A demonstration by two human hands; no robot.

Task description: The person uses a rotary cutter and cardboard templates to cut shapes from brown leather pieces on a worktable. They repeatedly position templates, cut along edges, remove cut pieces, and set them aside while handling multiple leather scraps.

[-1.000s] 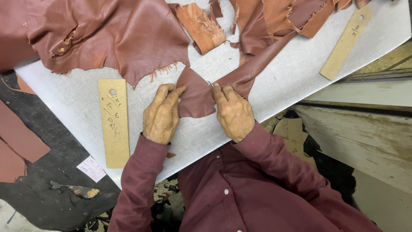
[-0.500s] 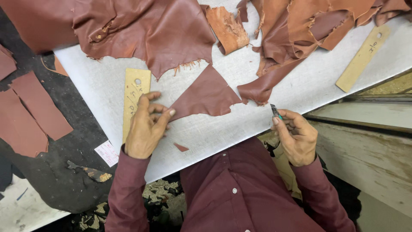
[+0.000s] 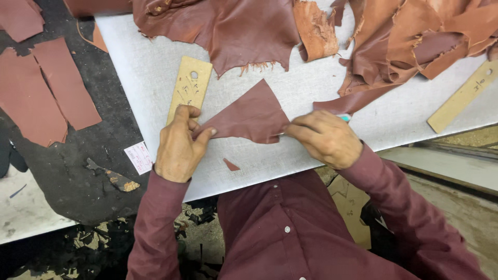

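Leather triangle (image 3: 251,114), dark maroon, lying flat on the pale cutting board (image 3: 155,88) just right of the tan cardboard template (image 3: 188,92). Pinned at its left tip by the left hand (image 3: 179,142), thumb and forefinger closed on that corner. Met at its lower right edge by the right hand (image 3: 324,137), curled around a small cutting tool (image 3: 343,118); only a sliver of blade and a pale blue end visible, so the grip reads as clenched on the tool, blade details too hidden to tell. Likely risks, judged from this pose: blade close to the left fingertips along the same edge, so a slip toward that hand could nick it; soft, pliable hide apt to creep or pucker if held at one corner only, giving a ragged cut. Below the triangle, a tiny offcut (image 3: 231,165) of the same leather. Above the triangle, a large maroon hide (image 3: 228,28) with a frayed, fringed lower edge, smooth and faintly glossy. Right of the triangle, crumpled rust-orange hides (image 3: 415,41), suede-like undersides showing. Far right of the triangle, a second long tan template (image 3: 461,98), stiff and straight-edged. Well left of the triangle, off the board, flat cut maroon panels (image 3: 46,93) on a dark surface.
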